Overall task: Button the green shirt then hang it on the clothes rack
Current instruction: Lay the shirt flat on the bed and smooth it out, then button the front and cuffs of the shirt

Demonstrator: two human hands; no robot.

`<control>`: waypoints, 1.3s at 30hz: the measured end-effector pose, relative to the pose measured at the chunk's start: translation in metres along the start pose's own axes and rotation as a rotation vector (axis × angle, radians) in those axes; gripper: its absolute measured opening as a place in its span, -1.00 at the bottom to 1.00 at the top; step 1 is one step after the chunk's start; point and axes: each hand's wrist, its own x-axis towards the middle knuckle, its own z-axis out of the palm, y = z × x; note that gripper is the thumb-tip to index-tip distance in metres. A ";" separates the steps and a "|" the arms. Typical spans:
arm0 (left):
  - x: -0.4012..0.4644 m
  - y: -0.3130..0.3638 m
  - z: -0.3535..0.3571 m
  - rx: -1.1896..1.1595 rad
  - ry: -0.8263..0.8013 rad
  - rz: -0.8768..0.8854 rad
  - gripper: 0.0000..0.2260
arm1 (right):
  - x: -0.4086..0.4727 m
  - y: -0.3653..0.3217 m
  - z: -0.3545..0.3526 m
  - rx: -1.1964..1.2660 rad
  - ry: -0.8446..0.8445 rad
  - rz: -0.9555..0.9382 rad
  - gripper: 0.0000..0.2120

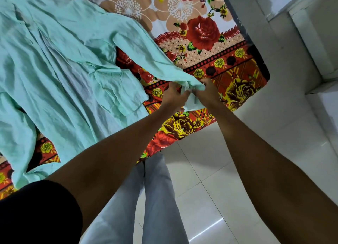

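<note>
The left hand (173, 95) pinches the cuff end of the green shirt (60, 61), its fingers curled around the bunched fabric, and the right hand (206, 92) grips the same cuff from the other side, thumb and fingers pressed onto the cloth; the two hands almost touch. The shirt lies spread out and wrinkled on the bed (210, 48), covering most of its left part, with one long sleeve (146, 51) stretched diagonally toward the bed's near edge where the hands hold it. The bed carries a floral sheet in red, yellow and beige. White floor tiles (228, 179) lie beside it, and pale grey trousers (157, 198) show below the forearms.
</note>
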 end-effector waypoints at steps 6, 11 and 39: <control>0.000 0.002 -0.013 -0.288 -0.160 -0.139 -0.70 | -0.012 -0.013 0.010 -0.244 0.275 -0.218 -0.58; 0.008 -0.007 -0.065 -0.088 0.196 0.040 -0.83 | -0.017 -0.049 0.049 -0.432 0.278 -0.640 -0.55; 0.132 -0.032 -0.387 -0.233 0.778 -0.212 -0.83 | 0.101 -0.351 0.335 -1.041 -0.421 -0.962 -0.47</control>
